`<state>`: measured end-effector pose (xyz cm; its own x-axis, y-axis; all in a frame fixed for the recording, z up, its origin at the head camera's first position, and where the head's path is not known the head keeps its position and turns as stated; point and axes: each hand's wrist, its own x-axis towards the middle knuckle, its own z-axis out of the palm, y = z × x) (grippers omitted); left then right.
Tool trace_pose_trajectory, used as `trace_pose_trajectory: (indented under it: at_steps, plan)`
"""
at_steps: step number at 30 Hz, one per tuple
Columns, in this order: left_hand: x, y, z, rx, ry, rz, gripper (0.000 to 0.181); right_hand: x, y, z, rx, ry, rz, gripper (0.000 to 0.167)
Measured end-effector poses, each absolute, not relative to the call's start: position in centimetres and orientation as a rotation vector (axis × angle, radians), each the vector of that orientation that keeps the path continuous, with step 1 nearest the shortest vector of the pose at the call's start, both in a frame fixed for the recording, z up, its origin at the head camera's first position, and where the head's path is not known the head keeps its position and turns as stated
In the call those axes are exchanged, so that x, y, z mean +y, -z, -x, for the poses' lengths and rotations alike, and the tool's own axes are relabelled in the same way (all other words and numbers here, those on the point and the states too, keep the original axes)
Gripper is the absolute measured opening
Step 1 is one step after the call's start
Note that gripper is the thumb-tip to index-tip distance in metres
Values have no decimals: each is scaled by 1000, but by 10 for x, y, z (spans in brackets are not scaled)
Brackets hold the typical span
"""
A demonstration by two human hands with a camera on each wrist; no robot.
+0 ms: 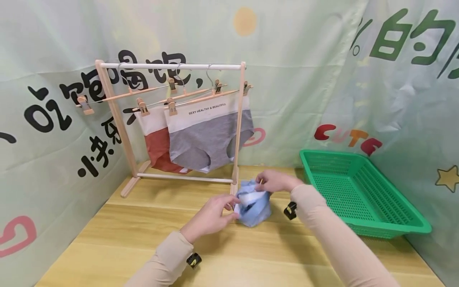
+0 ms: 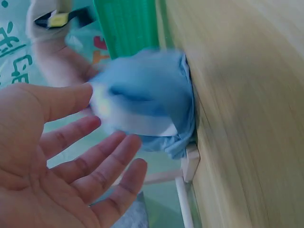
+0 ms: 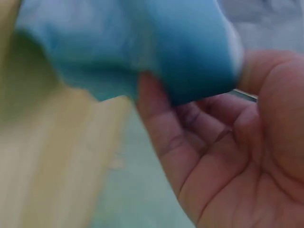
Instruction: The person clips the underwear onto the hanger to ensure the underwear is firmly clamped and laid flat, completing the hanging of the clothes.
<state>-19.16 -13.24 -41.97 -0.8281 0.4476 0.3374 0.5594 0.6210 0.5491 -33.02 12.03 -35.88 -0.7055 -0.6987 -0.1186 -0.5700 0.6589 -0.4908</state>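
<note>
Light blue underpants (image 1: pixel 255 209) with a white band hang crumpled just over the table, right of the rack's foot, blurred by motion. My right hand (image 1: pixel 275 181) pinches their upper edge; in the right wrist view, the blue fabric (image 3: pixel 142 42) lies between thumb and fingers. My left hand (image 1: pixel 213 213) is at their left side. Its fingers are spread and loosely bent in the left wrist view, with the thumb tip close to the underpants (image 2: pixel 152 95); whether it touches them I cannot tell.
A wooden rack (image 1: pixel 239 131) stands behind at left. From it hang grey underpants (image 1: pixel 222 139), red underpants (image 1: pixel 157 147) and a bare clip hanger (image 1: pixel 125 95). At right sits a green plastic basket (image 1: pixel 398 229). Printed fabric (image 1: pixel 287 99) walls in the wooden table (image 1: pixel 154 223).
</note>
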Motion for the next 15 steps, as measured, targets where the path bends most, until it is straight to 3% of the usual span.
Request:
trace_pose_trajectory:
  at_steps: [5, 15]
  plan:
    - [-132, 426, 196, -2750, 896, 906, 29, 130, 393, 322, 2612, 639, 944, 29]
    - [-125, 440, 209, -2843, 543, 937, 33, 152, 383, 298, 2581, 693, 1037, 26]
